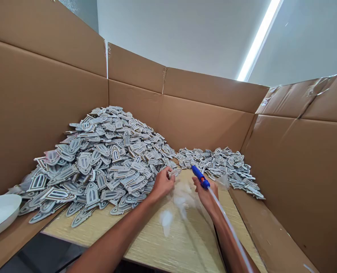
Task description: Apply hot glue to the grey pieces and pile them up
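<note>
My left hand (163,183) is closed on a small grey and white ornate piece (174,173), held between thumb and fingers near the middle of the table. To its right, my right hand (207,192) grips a blue glue gun (200,177), whose nozzle end points forward and left. A long whitish glue stick (228,223) trails from its back along my forearm. A large heap of grey window-shaped pieces (114,153) rises left of my left hand. Beyond my right hand lies a lower heap of similar pieces (228,163).
Tall cardboard walls (205,123) enclose the wooden table (145,242) at the back and sides. A white bowl (2,214) is at the far left edge. Whitish smears (166,220) mark the tabletop between my forearms.
</note>
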A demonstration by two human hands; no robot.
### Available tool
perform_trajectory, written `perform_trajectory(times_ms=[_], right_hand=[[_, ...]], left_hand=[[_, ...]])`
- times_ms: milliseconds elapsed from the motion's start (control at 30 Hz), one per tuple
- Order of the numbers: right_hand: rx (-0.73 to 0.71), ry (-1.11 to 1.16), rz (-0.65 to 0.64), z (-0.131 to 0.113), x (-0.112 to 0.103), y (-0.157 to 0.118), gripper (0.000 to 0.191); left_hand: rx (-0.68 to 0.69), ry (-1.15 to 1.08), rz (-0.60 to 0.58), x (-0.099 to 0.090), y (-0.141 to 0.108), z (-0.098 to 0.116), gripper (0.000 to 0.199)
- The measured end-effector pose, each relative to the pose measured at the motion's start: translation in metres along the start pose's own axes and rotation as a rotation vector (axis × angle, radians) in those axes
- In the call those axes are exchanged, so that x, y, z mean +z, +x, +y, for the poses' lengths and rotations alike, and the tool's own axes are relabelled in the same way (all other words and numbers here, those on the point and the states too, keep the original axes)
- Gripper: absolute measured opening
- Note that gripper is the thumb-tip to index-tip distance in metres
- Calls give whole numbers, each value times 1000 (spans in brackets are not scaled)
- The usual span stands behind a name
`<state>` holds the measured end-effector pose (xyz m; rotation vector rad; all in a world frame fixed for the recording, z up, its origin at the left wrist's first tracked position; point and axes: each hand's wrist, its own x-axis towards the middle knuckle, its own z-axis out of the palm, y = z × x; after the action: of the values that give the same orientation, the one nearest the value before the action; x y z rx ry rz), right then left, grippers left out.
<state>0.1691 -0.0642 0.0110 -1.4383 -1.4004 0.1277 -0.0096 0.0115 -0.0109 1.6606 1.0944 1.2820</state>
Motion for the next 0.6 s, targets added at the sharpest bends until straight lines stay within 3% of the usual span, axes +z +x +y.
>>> perform_trajectory(times_ms=[133, 267, 600], right_hand=[[130, 153, -196, 2, -1, 2, 63], [206, 283, -348, 3, 5, 0, 66], [219, 284, -408, 5, 9, -2, 68]], left_hand=[[32, 25, 84, -3, 6, -2, 18], [1, -83, 74, -1, 10, -3, 23], [102, -121, -82, -1, 3, 10, 27]])
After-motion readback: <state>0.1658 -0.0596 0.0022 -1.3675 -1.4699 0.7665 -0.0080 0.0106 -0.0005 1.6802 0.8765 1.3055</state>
